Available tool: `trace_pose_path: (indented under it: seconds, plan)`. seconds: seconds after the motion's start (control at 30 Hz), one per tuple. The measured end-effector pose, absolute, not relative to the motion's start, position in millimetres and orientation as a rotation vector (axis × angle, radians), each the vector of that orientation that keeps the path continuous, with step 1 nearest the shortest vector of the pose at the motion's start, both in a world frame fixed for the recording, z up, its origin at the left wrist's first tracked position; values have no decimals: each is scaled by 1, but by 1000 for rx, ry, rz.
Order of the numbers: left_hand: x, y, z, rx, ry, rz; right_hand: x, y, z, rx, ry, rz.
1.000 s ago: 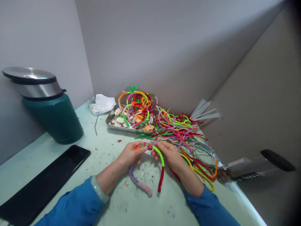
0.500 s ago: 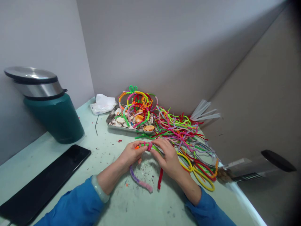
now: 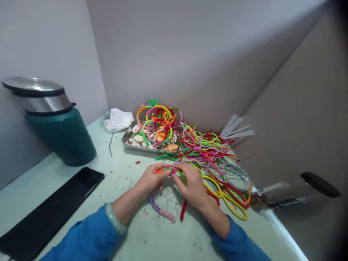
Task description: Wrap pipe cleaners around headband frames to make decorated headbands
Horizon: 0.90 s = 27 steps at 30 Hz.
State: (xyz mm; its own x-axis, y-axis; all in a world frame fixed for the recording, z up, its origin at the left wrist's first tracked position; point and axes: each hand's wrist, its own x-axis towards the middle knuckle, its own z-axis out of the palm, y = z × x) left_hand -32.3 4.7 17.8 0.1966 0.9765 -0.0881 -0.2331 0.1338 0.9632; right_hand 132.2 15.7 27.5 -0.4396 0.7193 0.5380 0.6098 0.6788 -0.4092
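fuzzy band looks light, springy, non-slip; left hand and right hand fingers pinch its top, probably the best hold.

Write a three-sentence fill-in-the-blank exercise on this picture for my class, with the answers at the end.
1. The left hand holds a fuzzy band, whose end below the right hand is ____.
2. The pale bangle is worn on the person's ____ side.
3. The metal tray holds many ____ beneath fuzzy hoops.
Missing words: red; left; shells.
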Motion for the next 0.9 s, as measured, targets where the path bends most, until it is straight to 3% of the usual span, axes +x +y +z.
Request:
trace_pose_path:
  seconds: [0.2, 0.47, 0.9]
  plan:
    - [-33, 5, 20, 1019, 951, 1101, 133, 15, 30, -1031, -2140, 309]
    - [-33, 4, 18, 977, 934, 1110, 135, 20, 31, -1128, -2038, 814]
    - [-33, 5, 20, 958, 914, 1109, 138, 16, 35, -1099, -2250, 113]
